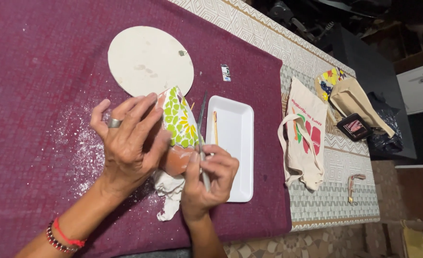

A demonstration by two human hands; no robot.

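My left hand [128,141], with a ring on one finger, grips a terracotta piece covered in green, yellow and white mosaic [178,125] and holds it tilted above the purple cloth [35,71]. My right hand [207,179] pinches a thin metal tool [201,125], its point reaching up along the mosaic's right edge. A crumpled white rag [169,195] lies under the piece, between my wrists.
A round off-white disc [147,59] lies behind the hands. A white rectangular tray [233,143] with a thin stick sits to the right. White powder is scattered on the cloth at left. Cloth bags [303,138] and a small dark case [354,126] lie on the patterned table at right.
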